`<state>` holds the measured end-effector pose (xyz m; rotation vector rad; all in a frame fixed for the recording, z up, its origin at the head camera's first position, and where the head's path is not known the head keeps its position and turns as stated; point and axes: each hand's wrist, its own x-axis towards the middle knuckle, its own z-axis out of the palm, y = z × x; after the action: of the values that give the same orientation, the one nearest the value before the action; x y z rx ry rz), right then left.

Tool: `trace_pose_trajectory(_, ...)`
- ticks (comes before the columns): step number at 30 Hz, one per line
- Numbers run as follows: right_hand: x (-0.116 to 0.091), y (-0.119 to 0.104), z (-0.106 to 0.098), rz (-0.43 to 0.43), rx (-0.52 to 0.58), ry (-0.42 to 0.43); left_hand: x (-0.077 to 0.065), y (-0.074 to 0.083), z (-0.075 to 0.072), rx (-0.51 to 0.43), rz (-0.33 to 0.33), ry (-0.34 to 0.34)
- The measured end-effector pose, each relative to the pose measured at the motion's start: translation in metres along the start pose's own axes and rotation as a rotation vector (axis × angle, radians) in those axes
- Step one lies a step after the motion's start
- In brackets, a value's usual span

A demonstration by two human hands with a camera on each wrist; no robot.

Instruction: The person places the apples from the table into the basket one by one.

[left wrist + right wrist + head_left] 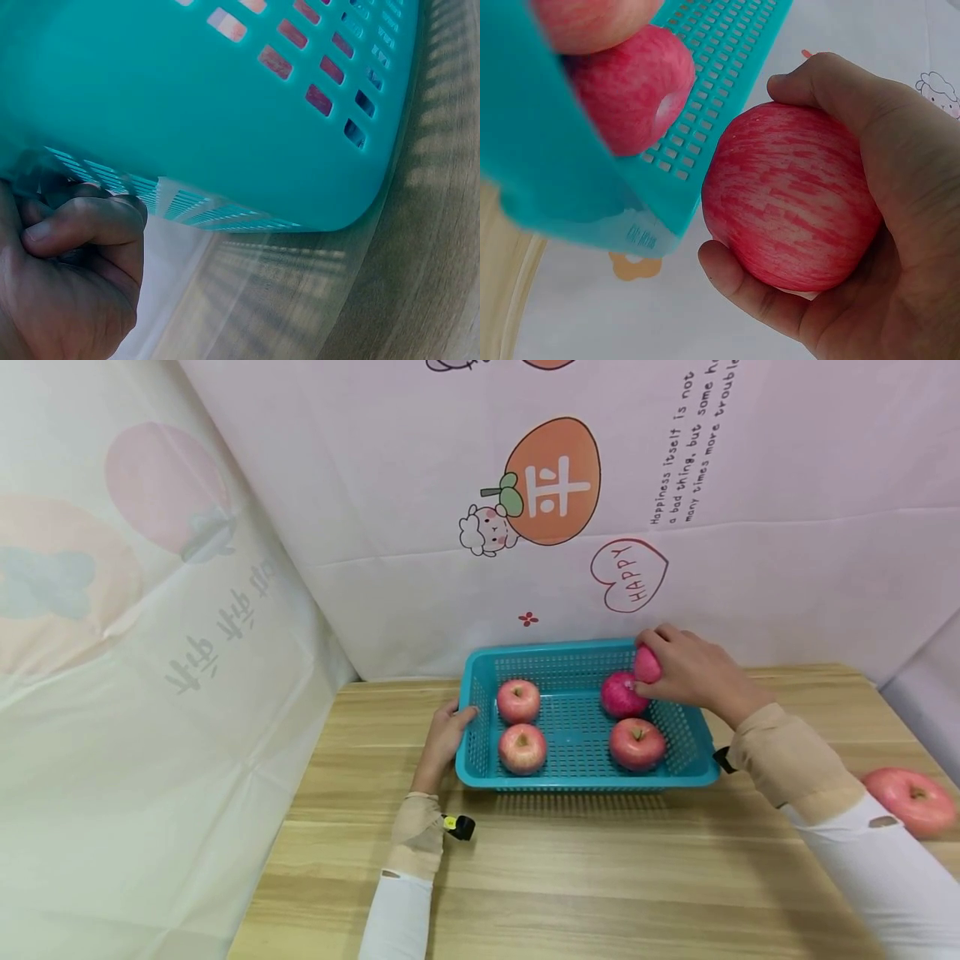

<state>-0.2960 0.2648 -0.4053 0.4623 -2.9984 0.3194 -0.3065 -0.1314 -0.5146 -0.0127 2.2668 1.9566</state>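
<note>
A blue-green plastic basket [573, 783] with slotted sides stands on the table. My left hand [446, 732] grips its left rim, thumb over the edge; in the left wrist view, curled fingers show against the basket's wall [150, 90]. Over the back right corner, my right hand [693, 668] holds a red-streaked apple [795, 199], fingers and thumb around its sides. Below it in the basket lies a deep pink apple [621, 695], with a red apple [637, 744] in front. Two paler apples [518, 702] [522, 749] sit at the basket's left end.
Another red apple [909, 800] lies on the wooden table [600, 877] at the far right, beside my right sleeve. A printed white cloth [420, 527] hangs right behind the basket, and more cloth [187, 760] hangs along the left side.
</note>
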Motion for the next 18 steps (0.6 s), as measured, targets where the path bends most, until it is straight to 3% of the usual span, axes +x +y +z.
trace_pose_trajectory(18,0.013,-0.016,0.005,-0.043,0.023,0.001,-0.001,0.001,0.000,0.010,-0.005,-0.007)
